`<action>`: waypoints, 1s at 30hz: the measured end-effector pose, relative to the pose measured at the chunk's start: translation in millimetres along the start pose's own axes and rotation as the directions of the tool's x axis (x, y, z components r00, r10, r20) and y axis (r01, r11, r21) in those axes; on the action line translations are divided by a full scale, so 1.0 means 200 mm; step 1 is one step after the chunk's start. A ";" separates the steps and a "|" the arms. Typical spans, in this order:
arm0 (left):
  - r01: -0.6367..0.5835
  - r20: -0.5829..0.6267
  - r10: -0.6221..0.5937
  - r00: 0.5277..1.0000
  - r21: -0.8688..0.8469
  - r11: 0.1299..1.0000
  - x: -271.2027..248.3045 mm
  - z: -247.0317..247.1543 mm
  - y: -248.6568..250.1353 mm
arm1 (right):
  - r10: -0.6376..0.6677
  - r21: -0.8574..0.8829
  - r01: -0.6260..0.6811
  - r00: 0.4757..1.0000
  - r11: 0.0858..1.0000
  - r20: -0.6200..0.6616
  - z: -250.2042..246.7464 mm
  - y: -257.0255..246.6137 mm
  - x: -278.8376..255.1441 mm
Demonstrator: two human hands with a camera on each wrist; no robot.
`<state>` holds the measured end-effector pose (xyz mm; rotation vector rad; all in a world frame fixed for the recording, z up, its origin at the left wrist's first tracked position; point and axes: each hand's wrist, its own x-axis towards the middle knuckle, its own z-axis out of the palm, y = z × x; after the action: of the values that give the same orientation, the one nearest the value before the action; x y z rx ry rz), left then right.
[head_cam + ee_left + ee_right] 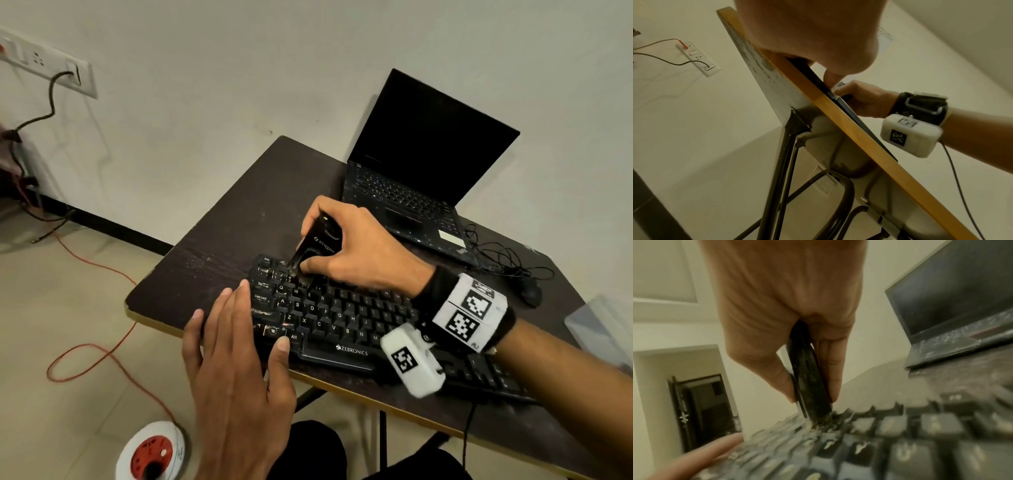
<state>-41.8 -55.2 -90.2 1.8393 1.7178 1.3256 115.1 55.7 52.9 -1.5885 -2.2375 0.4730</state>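
Nearest, the left hand (236,346) lay flat with straight fingers on the left end of the black keyboard (351,350), which sat along the near edge of the table (219,233). If that press eased, brushing could probably nudge the keyboard over the edge. Farther in, the right hand (359,250) was wrapped round a dark brush (317,244) with its bristles in the number row, where too hard a drag might lift a keycap. Beyond it, loosened dust could land on the open laptop (404,202).
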 end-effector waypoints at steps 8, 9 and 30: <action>-0.002 0.008 0.003 1.000 -0.012 1.000 0.01 0.00 -0.01 | -0.055 -0.032 0.054 0.998 0.998 -0.017 0.02 -0.01 0.02; -0.004 0.011 0.004 1.000 -0.006 1.000 0.00 0.00 -0.01 | -0.021 -0.037 0.019 0.999 0.999 -0.046 0.00 -0.01 0.03; 0.021 -0.009 -0.022 1.000 -0.082 0.996 0.00 0.00 0.00 | -0.027 -0.007 0.027 0.999 1.000 0.037 0.03 -0.04 0.09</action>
<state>-42.8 -54.4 -90.0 1.7676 1.6571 1.3781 100.0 70.5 54.0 -1.5635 -2.2877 0.4905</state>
